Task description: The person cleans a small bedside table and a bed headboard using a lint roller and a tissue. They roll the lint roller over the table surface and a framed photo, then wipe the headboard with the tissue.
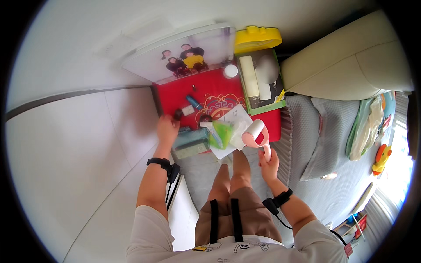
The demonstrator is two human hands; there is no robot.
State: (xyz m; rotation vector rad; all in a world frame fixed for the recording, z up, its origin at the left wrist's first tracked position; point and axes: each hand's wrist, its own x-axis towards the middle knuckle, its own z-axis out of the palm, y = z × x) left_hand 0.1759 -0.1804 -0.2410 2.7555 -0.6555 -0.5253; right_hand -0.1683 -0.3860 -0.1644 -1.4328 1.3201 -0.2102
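Observation:
My right hand [270,164] is closed on the pink handle of a lint roller [258,131], its white roll raised over the table's near right part. My left hand [167,130] is at the table's left edge, its fingertips at a small dark round object [178,114]; whether they grip it is unclear. Beside that lie a small white box [188,110] and a blue tube [194,102]. White paper sheets [241,115] and a green and clear plastic packet [221,134] lie in front of me, near a light blue case [190,138].
On the red tabletop [174,88] stand a framed photo [148,62] and a white round container [230,71]. A green-edged box [266,109] bears white bottles; a yellow plastic object [258,38] stands behind it. A bed [315,197] is at the right, white cabinet panels [82,138] at the left.

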